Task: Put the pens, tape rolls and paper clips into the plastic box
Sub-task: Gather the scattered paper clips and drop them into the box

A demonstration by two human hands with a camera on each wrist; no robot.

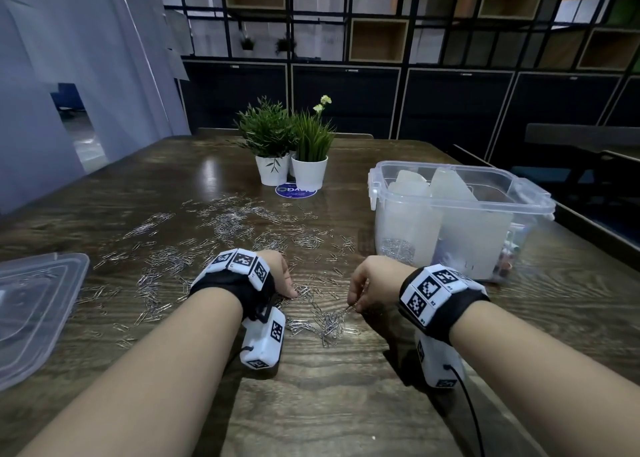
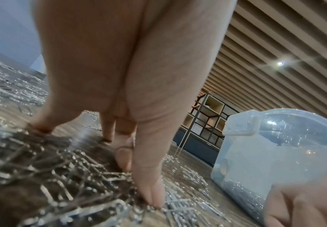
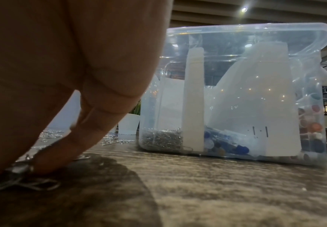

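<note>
Several silver paper clips (image 1: 221, 228) lie scattered over the dark wooden table (image 1: 311, 404), with a denser heap (image 1: 329, 321) between my hands. My left hand (image 1: 292, 292) presses straight fingertips (image 2: 154, 199) onto clips at the heap's left edge. My right hand (image 1: 355, 306) pinches a few clips (image 3: 20, 168) at the heap's right edge, fingers curled down. The clear plastic box (image 1: 467, 235) stands open at the right, beyond my right hand. Inside it are a layer of paper clips (image 3: 162, 138), blue pens (image 3: 230, 145) and white dividers (image 3: 193, 99).
The box's clear lid (image 1: 34, 311) lies at the left table edge. Two potted plants (image 1: 294, 155) stand at the far middle on a blue sticker. Coloured round items (image 3: 312, 130) sit in the box's right end. Bare wood lies in front of my wrists.
</note>
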